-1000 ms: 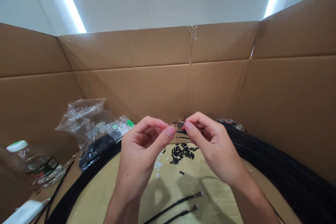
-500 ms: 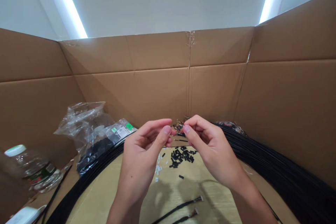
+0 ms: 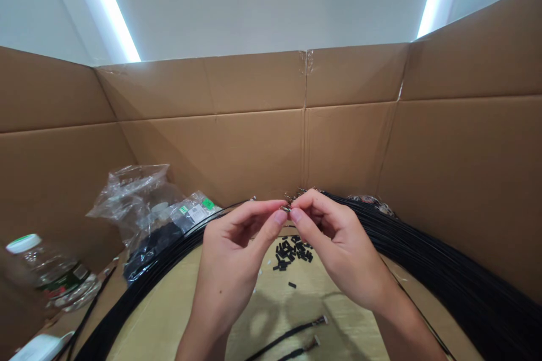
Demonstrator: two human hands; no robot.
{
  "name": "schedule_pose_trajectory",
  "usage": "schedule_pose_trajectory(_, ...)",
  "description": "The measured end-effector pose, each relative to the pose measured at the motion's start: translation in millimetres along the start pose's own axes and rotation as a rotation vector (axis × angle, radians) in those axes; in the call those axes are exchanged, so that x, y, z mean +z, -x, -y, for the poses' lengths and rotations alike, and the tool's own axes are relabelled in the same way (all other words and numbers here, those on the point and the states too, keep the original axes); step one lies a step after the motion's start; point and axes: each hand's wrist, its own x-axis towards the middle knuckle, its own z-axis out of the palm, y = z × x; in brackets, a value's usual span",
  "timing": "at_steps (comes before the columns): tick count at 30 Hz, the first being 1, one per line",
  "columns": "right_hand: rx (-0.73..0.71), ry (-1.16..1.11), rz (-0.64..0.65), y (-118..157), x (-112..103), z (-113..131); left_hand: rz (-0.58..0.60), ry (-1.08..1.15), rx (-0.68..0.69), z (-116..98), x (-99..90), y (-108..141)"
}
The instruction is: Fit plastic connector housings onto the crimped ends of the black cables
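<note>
My left hand (image 3: 239, 242) is closed in a pinch, thumb against forefinger. Facing it, my right hand (image 3: 334, 237) pinches too, and the fingertips of both hands almost meet. Between them show short, thin wire ends (image 3: 286, 209), greenish and pale, gripped from both sides; their exact form is too small to make out. Below the hands lies a pile of short black tube pieces (image 3: 292, 254), with one black piece (image 3: 292, 285) apart from it. Nearer to me rest two black cables with connector ends (image 3: 319, 321).
A thick bundle of black cables (image 3: 423, 259) curves around the tabletop (image 3: 148, 316) on both sides. At left are clear plastic bags (image 3: 139, 208), a bottle (image 3: 55, 271) and a white object (image 3: 40, 347). Cardboard walls (image 3: 254, 146) enclose the area.
My left hand has moved right and its open fingers have closed onto the wire ends by my right fingertips. It now covers most of the small white pieces seen before.
</note>
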Motion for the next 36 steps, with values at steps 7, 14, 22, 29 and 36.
schedule_pose_trajectory(7, -0.059, -0.045, -0.064, -2.7, 3.1, 1.8, -0.024, -0.047, 0.070, -0.9, 4.4, 2.6)
schedule_pose_trajectory(14, -0.067, -0.100, -0.122, -3.1, 4.1, 3.4, -0.032, -0.053, 0.056, -1.5, 3.5, 1.1)
schedule_pose_trajectory(22, -0.032, -0.140, -0.126, -4.0, 4.8, 4.1, -0.043, -0.076, 0.051, 0.1, 3.6, 0.3)
schedule_pose_trajectory(29, -0.019, -0.159, -0.159, -3.3, 6.0, 2.4, -0.024, -0.065, 0.054, -0.4, 3.6, 2.1)
schedule_pose_trajectory(36, -0.013, -0.163, -0.130, -3.2, 6.1, 2.0, -0.046, -0.085, 0.083, -1.9, 5.9, 3.2)
